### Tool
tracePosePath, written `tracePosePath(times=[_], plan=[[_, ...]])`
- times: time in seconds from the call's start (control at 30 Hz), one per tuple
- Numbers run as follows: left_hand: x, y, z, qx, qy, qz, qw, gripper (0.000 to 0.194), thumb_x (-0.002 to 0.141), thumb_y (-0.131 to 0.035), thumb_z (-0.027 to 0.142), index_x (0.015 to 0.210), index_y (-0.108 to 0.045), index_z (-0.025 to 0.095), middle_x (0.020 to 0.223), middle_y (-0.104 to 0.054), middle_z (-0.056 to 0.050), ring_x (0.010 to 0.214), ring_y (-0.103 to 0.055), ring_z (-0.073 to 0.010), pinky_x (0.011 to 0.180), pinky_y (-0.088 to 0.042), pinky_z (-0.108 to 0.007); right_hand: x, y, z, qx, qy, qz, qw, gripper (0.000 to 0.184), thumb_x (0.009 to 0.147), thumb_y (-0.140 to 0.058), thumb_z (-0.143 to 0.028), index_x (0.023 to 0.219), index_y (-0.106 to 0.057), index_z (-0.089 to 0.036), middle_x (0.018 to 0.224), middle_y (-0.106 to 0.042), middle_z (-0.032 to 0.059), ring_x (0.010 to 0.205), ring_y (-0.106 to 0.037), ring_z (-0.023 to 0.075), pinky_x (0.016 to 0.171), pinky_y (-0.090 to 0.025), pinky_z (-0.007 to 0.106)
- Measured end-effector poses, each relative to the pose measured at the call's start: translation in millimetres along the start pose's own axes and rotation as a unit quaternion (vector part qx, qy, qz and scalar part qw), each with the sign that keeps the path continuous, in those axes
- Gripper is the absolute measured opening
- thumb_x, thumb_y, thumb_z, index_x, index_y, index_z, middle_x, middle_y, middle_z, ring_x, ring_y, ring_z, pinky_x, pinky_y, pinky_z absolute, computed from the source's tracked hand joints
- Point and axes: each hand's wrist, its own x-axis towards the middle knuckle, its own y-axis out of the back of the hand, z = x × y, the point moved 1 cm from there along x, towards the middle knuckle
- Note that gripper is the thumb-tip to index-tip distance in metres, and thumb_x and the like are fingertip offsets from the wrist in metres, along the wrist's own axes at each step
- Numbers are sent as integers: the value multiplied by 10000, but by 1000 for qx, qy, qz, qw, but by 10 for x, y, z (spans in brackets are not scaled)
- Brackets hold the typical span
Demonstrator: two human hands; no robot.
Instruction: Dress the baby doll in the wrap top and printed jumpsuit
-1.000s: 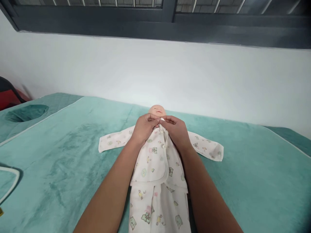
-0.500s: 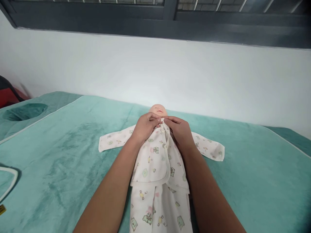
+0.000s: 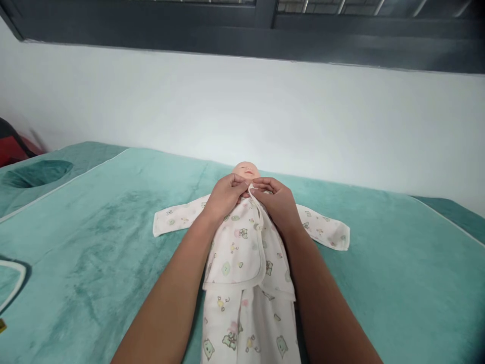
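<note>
A baby doll point(image 3: 246, 170) lies on its back, head toward the wall. It wears a white baby shirt point(image 3: 235, 253) printed with small bears, its sleeves spread to both sides, and matching baby trousers point(image 3: 253, 328). At the neckline my left hand point(image 3: 228, 196) is closed, thumb and fingers pinching the shirt's collar. Facing it, my right hand point(image 3: 278, 199) pinches the white trimmed edge of the same collar. The fingertips nearly meet under the doll's chin and partly hide the neckline. Lower down the front edge, a small tie or fastener shows.
A green plush cover point(image 3: 113, 242) spreads beneath the doll, with a round hollow point(image 3: 40, 173) at the far left. A white curved tube or handle point(image 3: 15, 283) is at the left edge. Behind stands a white wall point(image 3: 242, 106) below a dark window frame point(image 3: 212, 25).
My fingers have shifted slightly at the collar, and the right fingers are a little more bent. The white front edge now stands up between the hands. The doll stays in place.
</note>
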Motion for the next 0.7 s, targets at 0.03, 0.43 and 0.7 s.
tracePosePath(times=[0.03, 0.43, 0.7], plan=[[-2, 1, 0, 14, -2, 6, 1000, 195, 793, -632, 351, 860, -608, 169, 672, -604, 14, 548, -495, -83, 543, -374, -215, -2, -1, -12, -8, 7, -5, 1000, 270, 689, -706, -358, 926, -697, -227, 966, -701, 33, 902, -628, 196, 777, -475, 311], [8, -39, -71, 103, -49, 53, 992, 220, 706, -561, 197, 923, -599, 204, 712, -625, 39, 595, -542, -107, 613, -409, -239, 52, -13, 69, -11, 2, -33, 999, 318, 668, -713, -320, 969, -666, -231, 900, -635, 16, 776, -543, 148, 695, -434, 277], [-21, -27, -29, 65, -47, 38, 996, 216, 717, -548, 181, 928, -593, 188, 720, -622, 29, 623, -562, -108, 600, -411, -227, 48, 8, 73, -62, -35, -18, 997, 300, 661, -718, -407, 901, -686, -229, 776, -606, -10, 656, -489, 132, 612, -380, 271]])
